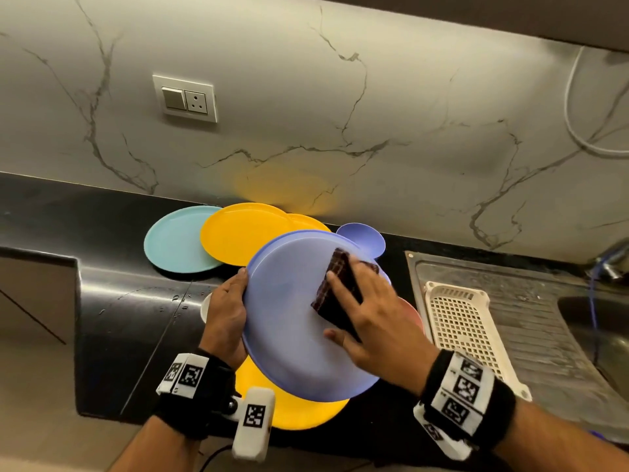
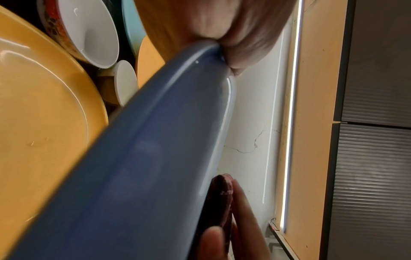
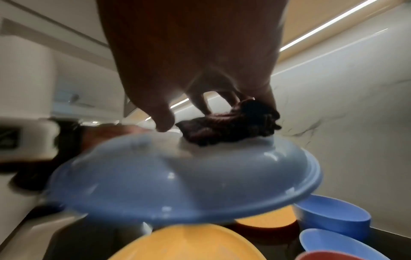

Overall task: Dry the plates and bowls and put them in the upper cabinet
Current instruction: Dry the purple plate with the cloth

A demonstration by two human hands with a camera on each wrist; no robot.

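A lavender-blue plate (image 1: 289,318) is held bottom-up, tilted, above the black counter. My left hand (image 1: 238,291) grips its left rim, thumb on top and fingers underneath; the left wrist view shows the thumb at that rim (image 2: 222,58). A dark folded cloth (image 1: 335,284) lies on the upturned base. My right hand (image 1: 360,311) presses the cloth flat against the plate with spread fingers, thumb touching the plate. In the right wrist view the cloth (image 3: 229,128) sits under the fingers on top of the plate (image 3: 177,184).
A teal plate (image 1: 177,243), two yellow plates (image 1: 238,233) (image 1: 299,410), a blue bowl (image 1: 367,238) and a white bowl (image 1: 205,308) sit on the counter (image 1: 129,318) around the held plate. A white basket (image 1: 459,318) rests on the steel drainboard (image 1: 531,301) to the right.
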